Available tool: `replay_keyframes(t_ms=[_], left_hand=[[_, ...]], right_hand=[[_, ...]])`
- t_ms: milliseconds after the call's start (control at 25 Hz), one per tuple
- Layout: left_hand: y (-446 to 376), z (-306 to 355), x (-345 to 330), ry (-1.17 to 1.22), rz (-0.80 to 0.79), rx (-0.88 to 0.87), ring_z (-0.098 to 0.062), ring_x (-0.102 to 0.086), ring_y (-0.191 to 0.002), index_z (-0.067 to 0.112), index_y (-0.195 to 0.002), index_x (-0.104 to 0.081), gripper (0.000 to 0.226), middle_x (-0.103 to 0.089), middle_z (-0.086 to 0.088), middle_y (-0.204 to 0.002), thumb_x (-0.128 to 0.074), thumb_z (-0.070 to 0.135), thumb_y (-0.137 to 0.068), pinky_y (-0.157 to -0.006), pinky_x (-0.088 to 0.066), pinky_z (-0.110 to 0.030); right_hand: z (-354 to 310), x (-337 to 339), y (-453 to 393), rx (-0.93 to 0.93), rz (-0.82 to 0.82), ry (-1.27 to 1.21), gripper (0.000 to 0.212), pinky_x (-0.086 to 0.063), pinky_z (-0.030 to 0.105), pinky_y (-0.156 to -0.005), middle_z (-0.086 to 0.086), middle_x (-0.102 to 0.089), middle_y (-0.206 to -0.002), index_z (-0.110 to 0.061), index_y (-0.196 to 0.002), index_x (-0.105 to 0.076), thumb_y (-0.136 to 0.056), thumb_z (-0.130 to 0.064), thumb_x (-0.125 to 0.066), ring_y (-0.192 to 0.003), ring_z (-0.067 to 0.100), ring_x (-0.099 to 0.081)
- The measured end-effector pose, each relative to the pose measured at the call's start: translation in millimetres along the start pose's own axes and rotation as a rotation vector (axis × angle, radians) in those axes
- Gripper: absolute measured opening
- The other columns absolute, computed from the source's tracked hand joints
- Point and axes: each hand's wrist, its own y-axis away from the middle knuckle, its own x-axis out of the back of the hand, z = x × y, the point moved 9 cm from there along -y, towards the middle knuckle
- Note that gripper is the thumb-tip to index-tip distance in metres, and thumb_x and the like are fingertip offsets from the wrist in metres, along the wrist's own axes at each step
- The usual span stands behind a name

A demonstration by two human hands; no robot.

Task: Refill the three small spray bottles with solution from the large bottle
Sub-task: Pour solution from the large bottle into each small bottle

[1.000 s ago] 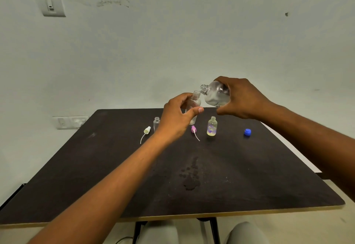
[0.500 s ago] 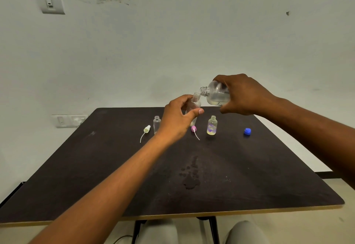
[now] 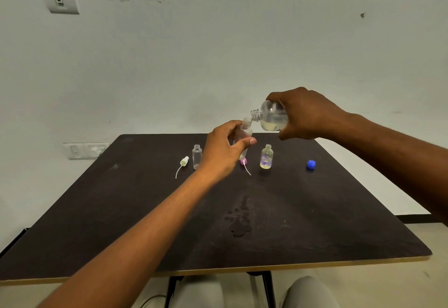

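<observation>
My left hand holds a small clear spray bottle up above the table, tilted, its neck uncapped. My right hand grips the large clear bottle, tipped on its side with pale liquid pooled low and its open mouth touching the small bottle's neck. On the dark table stand an empty small bottle and a small bottle holding yellowish liquid, both uncapped.
A white spray top with its tube lies left of the empty bottle. A pink spray top lies under my left hand. A blue cap sits at the right. Spilled drops wet the table's middle.
The large bottle's mouth has come down and left to meet the small bottle's neck. My left hand has held the small bottle nearly still.
</observation>
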Motion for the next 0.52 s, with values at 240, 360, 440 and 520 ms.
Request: replay_keyframes(t_ms=[240,360,440,520], left_hand=[[0.7,-2.4,-1.9,0.004,-0.003,0.018,-0.010,-0.062,-0.111,0.016,-0.131,-0.065,0.046,-0.069,0.006,-0.121,-0.078,0.030,-0.089,-0.088,-0.046,-0.014],[0.0,-3.7,-2.5,0.007,0.000,0.018,-0.013,-0.064,-0.112,0.016,-0.129,-0.066,0.045,-0.071,0.004,-0.121,-0.078,0.031,-0.088,-0.096,-0.054,-0.027],[0.0,-3.9,-2.6,0.004,0.003,0.020,-0.014,-0.065,-0.112,0.016,-0.129,-0.066,0.045,-0.071,0.002,-0.122,-0.078,0.031,-0.088,-0.097,-0.054,-0.028],[-0.1,-3.8,-2.6,0.007,0.005,0.022,-0.014,-0.065,-0.111,0.015,-0.129,-0.066,0.045,-0.071,0.001,-0.122,-0.078,0.031,-0.088,-0.095,-0.052,-0.026]], right_hand=[[-3.0,2.5,-2.0,0.014,-0.013,0.067,0.068,-0.036,0.029,-0.068,-0.003,-0.064,-0.105,-0.033,-0.126,-0.056,-0.065,-0.030,-0.085,-0.085,0.021,-0.054],[-3.6,3.7,-3.2,0.020,-0.009,0.090,0.069,-0.038,0.029,-0.068,-0.002,-0.066,-0.108,-0.033,-0.127,-0.055,-0.064,-0.031,-0.086,-0.086,0.020,-0.054],[-4.0,4.1,-3.7,0.022,-0.012,0.104,0.070,-0.040,0.030,-0.069,-0.002,-0.066,-0.110,-0.032,-0.127,-0.055,-0.065,-0.032,-0.086,-0.087,0.019,-0.053],[-4.1,4.0,-3.9,0.021,-0.018,0.108,0.070,-0.041,0.031,-0.070,-0.002,-0.066,-0.111,-0.032,-0.128,-0.055,-0.065,-0.032,-0.086,-0.088,0.020,-0.053]])
